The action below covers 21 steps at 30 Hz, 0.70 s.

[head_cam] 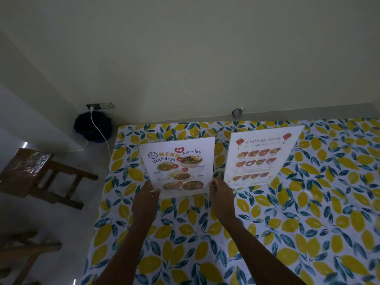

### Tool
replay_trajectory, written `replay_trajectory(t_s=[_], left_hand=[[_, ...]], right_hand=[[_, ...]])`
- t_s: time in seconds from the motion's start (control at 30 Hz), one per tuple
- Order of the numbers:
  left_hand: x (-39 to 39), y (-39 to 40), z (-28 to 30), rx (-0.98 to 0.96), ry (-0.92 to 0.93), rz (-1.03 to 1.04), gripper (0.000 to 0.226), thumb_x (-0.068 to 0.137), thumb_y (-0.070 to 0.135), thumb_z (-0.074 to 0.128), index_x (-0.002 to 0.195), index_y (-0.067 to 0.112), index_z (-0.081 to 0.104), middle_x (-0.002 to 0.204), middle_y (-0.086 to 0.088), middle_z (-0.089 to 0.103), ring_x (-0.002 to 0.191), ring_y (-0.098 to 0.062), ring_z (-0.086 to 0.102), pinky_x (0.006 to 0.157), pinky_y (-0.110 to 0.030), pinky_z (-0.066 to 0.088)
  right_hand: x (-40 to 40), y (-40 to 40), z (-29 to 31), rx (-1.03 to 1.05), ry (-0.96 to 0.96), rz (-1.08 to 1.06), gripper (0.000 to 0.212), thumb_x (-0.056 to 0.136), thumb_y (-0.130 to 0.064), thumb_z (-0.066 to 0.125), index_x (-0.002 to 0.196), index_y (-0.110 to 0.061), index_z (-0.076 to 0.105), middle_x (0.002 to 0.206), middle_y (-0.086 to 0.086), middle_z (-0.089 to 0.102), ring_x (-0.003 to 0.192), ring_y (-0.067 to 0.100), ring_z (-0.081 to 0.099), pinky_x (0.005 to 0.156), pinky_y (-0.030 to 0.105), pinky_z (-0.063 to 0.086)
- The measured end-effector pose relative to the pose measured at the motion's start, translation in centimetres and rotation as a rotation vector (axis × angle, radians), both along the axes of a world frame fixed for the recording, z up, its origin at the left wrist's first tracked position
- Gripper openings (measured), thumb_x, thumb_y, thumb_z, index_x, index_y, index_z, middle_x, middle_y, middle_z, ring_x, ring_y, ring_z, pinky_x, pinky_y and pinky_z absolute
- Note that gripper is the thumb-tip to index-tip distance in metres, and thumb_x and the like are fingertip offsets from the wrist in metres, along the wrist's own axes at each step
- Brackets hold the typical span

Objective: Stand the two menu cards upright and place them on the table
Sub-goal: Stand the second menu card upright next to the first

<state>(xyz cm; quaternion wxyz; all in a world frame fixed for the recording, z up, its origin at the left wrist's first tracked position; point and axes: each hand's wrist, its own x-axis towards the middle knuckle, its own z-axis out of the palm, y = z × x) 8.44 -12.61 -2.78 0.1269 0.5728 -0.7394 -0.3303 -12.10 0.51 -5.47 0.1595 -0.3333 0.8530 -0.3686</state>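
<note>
A Thai food menu card (178, 165) in a clear stand is upright on the lemon-print tablecloth (267, 223), towards the far left of the table. My left hand (146, 200) grips its lower left edge and my right hand (221, 197) grips its lower right edge. To its right a Chinese food menu card (259, 156) stands upright on its own, tilted slightly back, with no hand on it.
A wall runs along the table's far edge. A dark bin (92, 127) and a white cable (100, 132) from a wall socket sit on the floor at the far left. Wooden chairs (39, 175) stand left of the table.
</note>
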Motion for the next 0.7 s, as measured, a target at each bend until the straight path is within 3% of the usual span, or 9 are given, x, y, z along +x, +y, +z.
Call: replay_trajectory(t_s=[0.1, 0.2, 0.3, 0.5, 0.7], left_hand=[[-0.5, 0.7, 1.1, 0.111, 0.008, -0.020, 0.059, 0.088, 0.028, 0.070, 0.137, 0.006, 0.045, 0.130, -0.015, 0.061, 0.115, -0.032, 0.061, 0.092, -0.044, 0.052], [-0.6, 1.9, 2.2, 0.132, -0.104, -0.058, 0.084, 0.089, 0.038, 0.067, 0.152, 0.005, 0.021, 0.148, -0.016, 0.044, 0.132, -0.035, 0.047, 0.102, -0.046, 0.043], [0.1, 3.5, 3.1, 0.065, -0.229, -0.086, 0.082, 0.090, 0.046, 0.062, 0.150, 0.004, 0.025, 0.145, -0.017, 0.044, 0.129, -0.034, 0.047, 0.098, -0.046, 0.046], [1.4, 7.6, 4.5, -0.140, -0.370, -0.197, 0.070, 0.093, 0.050, 0.053, 0.147, 0.010, 0.034, 0.145, -0.011, 0.046, 0.127, -0.030, 0.050, 0.098, -0.043, 0.045], [0.2, 11.4, 5.3, -0.186, -0.328, -0.267, 0.066, 0.091, 0.051, 0.054, 0.143, 0.013, 0.038, 0.137, -0.009, 0.052, 0.121, -0.031, 0.054, 0.097, -0.044, 0.049]], right_hand=[[0.0, 0.4, 0.9, 0.016, -0.014, 0.060, 0.018, 0.098, -0.016, 0.046, 0.081, -0.009, 0.052, 0.065, 0.001, 0.049, 0.056, 0.019, 0.045, 0.054, 0.032, 0.035], [0.0, 1.2, 2.1, 0.085, -0.079, 0.154, 0.033, 0.095, -0.021, 0.042, 0.115, -0.001, 0.058, 0.097, 0.014, 0.064, 0.087, 0.028, 0.062, 0.074, 0.036, 0.049], [0.2, 2.7, 3.1, 0.164, -0.037, 0.214, 0.041, 0.099, -0.022, 0.048, 0.137, -0.007, 0.049, 0.129, 0.016, 0.061, 0.119, 0.033, 0.058, 0.096, 0.042, 0.049], [0.5, 7.6, 5.7, 0.309, 0.147, 0.296, 0.044, 0.100, -0.026, 0.042, 0.142, -0.012, 0.042, 0.132, 0.015, 0.054, 0.124, 0.033, 0.050, 0.096, 0.044, 0.047], [-0.8, 12.5, 8.1, 0.416, 0.268, 0.280, 0.045, 0.099, -0.026, 0.046, 0.142, -0.014, 0.042, 0.141, 0.012, 0.050, 0.132, 0.031, 0.045, 0.101, 0.045, 0.046]])
